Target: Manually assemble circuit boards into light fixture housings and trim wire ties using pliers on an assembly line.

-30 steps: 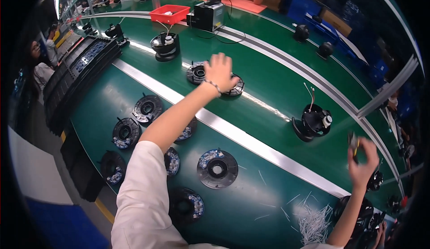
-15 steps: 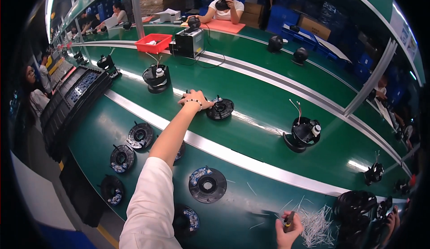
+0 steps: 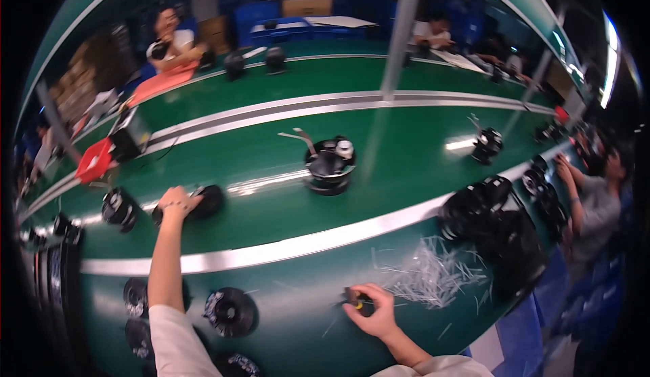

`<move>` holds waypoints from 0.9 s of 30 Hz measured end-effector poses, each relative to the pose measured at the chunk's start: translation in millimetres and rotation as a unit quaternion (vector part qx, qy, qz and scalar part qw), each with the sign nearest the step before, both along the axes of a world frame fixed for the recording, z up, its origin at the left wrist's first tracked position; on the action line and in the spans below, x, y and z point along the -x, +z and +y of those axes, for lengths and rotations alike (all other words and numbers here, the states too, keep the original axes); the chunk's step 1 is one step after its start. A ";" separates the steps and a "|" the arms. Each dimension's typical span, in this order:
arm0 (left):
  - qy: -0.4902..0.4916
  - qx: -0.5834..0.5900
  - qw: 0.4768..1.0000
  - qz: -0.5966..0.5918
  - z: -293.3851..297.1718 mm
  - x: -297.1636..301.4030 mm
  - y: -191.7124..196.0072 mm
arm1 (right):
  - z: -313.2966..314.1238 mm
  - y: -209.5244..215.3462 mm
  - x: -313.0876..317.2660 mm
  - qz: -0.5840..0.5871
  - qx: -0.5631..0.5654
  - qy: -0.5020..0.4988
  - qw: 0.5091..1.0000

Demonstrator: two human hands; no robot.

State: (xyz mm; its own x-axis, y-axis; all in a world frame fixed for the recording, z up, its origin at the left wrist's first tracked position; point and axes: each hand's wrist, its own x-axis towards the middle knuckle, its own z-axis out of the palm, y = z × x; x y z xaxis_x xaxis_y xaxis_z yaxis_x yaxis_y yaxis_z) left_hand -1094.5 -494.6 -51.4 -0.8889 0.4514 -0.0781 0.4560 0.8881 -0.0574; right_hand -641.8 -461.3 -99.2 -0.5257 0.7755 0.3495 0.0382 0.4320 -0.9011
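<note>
My left hand reaches over the green belt, fingers spread and curled over a dark round part mostly hidden beneath it. Its thumb lies beside another black disc-shaped housing. Low over the bench, my right hand is closed around a small dark hand tool with a yellow band; its exact kind is unclear. A black disc with a circuit board lies between my arms. More such discs sit around my left forearm.
Thin white strips are heaped right of my right hand, near piled black parts. A metal rail separates bench and belt. Black assemblies with wires stand along the belt. A red bin is far left; co-workers sit across and right.
The view has swung to the right, so the scene shifts left and more of the right side shows. My left hand stays at the discs on the belt; my right hand still holds the tool.
</note>
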 end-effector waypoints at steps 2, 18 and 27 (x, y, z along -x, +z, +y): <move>0.010 0.016 1.000 -0.013 16.9 -6.5 1.1 | 2.5 5.6 -5.2 -0.012 -0.016 -0.021 1.000; -0.075 -0.077 0.992 0.071 28.9 -8.1 -29.2 | -5.4 8.1 -19.5 0.001 -0.016 -0.046 0.999; -0.171 -0.131 0.972 0.099 -25.0 9.1 -27.1 | -3.9 4.8 4.0 -0.016 -0.038 -0.019 0.999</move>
